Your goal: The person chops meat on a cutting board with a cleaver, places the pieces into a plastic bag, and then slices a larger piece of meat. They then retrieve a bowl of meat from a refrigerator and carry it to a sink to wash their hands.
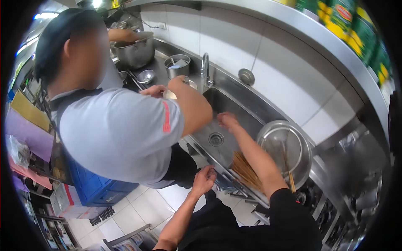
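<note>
My right hand [228, 120] is over the metal sink [226, 144], above and beyond the drain [215, 139]. Its fingers are curled closed; whether they hold anything is hidden. My left hand [204, 180] is lower, by the sink's front edge, with bent fingers drawn together and nothing I can make out in them. A bundle of thin wooden sticks [247, 170] lies at the sink's near right end, under my right forearm. To the right of that arm sits a large round metal basin [307, 167], with long wooden-ended sticks [292, 182] leaning at its near rim.
Close on my left stands a co-worker [121, 129], arms reaching over the counter. Beyond are a faucet [205, 69], a metal pot [178, 72], a small bowl [146, 76] and a large pot [136, 52]. A shelf edge [318, 33] with cans runs overhead. Behind the co-worker is a blue crate [96, 184].
</note>
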Available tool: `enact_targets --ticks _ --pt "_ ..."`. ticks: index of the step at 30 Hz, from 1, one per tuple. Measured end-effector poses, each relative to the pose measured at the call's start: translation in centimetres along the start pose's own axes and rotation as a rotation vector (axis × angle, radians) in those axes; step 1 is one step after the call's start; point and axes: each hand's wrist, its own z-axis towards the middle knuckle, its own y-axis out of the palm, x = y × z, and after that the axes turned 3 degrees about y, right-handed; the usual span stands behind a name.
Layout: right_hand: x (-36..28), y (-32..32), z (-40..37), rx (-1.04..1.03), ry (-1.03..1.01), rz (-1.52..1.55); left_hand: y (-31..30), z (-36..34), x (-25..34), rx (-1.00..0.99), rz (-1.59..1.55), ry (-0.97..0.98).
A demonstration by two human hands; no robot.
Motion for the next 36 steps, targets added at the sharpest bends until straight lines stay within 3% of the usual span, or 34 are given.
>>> enact_targets --ticks 1,3,4,6,12,13,15,16,19,21,25,27,31,34,36 --pt "0.5 0.7 1.9 -0.016 0.003 -0.012 0.2 1.0 0.1 0.017 -0.004 -0.01" --pt "1.4 2.2 6.4 -0.21 -0.237 0.066 0.7 2.7 0.2 0.045 -0.006 0.001" --pt "1.6 3.7 9.5 -0.229 -0.237 0.059 0.8 3.3 0.6 0.07 -0.005 -0.018" --pt "2.4 7.1 16.1 -0.237 0.114 0.612 1.3 4.2 -0.6 0.082 -0.091 -0.084" --pt "6.5 13.0 30.0 -0.258 0.389 0.561 0.3 8.8 -3.9 0.137 -0.294 -0.199" --pt "6.3 13.4 29.9 -0.262 0.392 0.562 0.0 10.0 -5.5 0.14 -0.291 -0.202" --pt "4.5 13.0 26.6 -0.233 0.415 0.576 -0.6 11.9 -8.5 0.234 0.316 0.117" --pt "3.2 12.5 24.5 -0.213 0.424 0.581 -1.0 13.1 -9.3 0.255 0.333 0.118" --pt "1.1 11.3 22.0 -0.179 0.433 0.58 -1.9 17.0 -10.5 0.196 -0.333 -0.328" --pt "1.6 10.4 22.4 -0.283 0.375 0.463 -2.2 19.6 -10.9 0.189 -0.459 -0.423" --pt "0.5 9.3 19.6 -0.185 0.258 0.328 -2.5 24.2 -11.3 0.186 -0.551 -0.504" --pt "-1.1 10.0 18.1 0.057 0.336 0.184 -3.2 25.1 -6.8 0.183 -0.639 -0.485" --pt "-0.3 9.3 17.6 -0.147 0.403 0.474 -2.3 28.0 -5.6 0.233 -0.804 -0.483" --pt "-0.7 8.8 16.9 -0.087 0.307 0.487 -0.7 30.1 -6.2 0.29 -0.848 -0.528" --pt "-1.4 7.3 16.8 0.333 -0.252 0.316 0.1 30.4 -6.7 0.303 -0.852 -0.554"
